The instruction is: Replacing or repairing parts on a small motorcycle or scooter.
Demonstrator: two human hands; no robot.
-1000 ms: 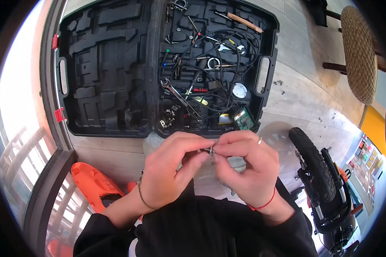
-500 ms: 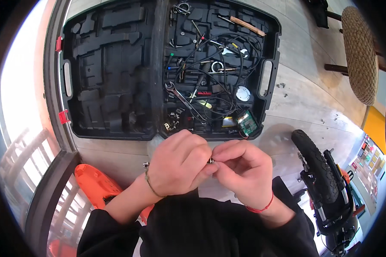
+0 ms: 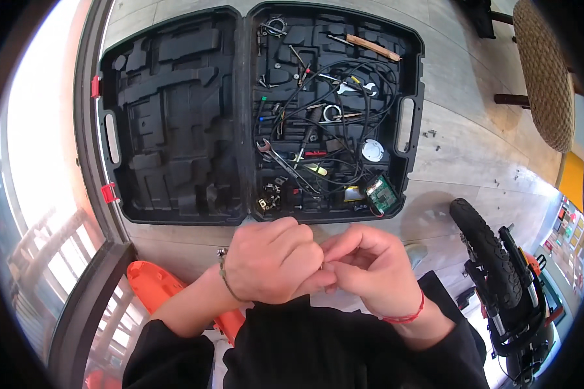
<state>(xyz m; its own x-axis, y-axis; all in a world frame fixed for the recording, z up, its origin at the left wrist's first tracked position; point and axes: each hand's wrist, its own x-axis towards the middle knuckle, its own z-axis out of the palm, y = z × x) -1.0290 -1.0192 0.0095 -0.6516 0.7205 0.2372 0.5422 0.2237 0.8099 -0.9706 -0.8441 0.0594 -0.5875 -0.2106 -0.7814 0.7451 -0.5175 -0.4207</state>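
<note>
My left hand (image 3: 272,262) is closed in a loose fist, knuckles up. My right hand (image 3: 376,272) meets it, with thumb and forefinger pinched together against the left fingertips. Whatever sits between the two hands is hidden by the fingers. A small shiny metal piece (image 3: 222,252) shows at the left wrist beside a thin cord bracelet; I cannot tell if it belongs to the bracelet. Just beyond both hands lies an open black tool case (image 3: 245,129). Closest to them inside it are a combination wrench (image 3: 284,162), small metal parts (image 3: 266,198) and a green circuit board (image 3: 381,194).
Black cable (image 3: 389,84), a wooden-handled tool (image 3: 372,47) and a round white disc (image 3: 372,150) lie in the case. An orange plastic shell (image 3: 152,285) is at left, a black tyre (image 3: 483,249) at right. Small bits (image 3: 430,133) dot the floor; a woven seat (image 3: 544,71) stands far right.
Both hands have shifted slightly lower and stay together. The small dark metal bit seen between the fingertips is now covered. The view has moved a little.
</note>
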